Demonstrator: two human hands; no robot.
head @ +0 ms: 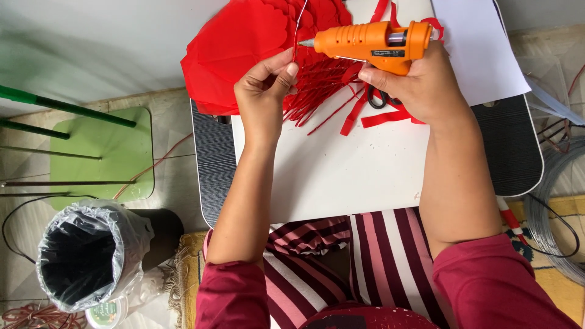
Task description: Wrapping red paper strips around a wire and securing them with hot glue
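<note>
Right hand (420,85) — grip holds glue gun (372,41) | left hand (265,91) pinches, seemingly, wire (298,27)

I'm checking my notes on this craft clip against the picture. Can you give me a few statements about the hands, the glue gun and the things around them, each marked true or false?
1. The right hand holds an orange glue gun. True.
2. The glue gun's nozzle points to the image's right. False: it points left, toward the left hand.
3. The left hand pinches a thin wire. True.
4. The paper behind the hands is blue. False: it is red.
5. A lined bin stands on the floor at lower left. True.
6. Black-handled scissors lie on the green stool. False: they lie on the white tabletop.
</note>
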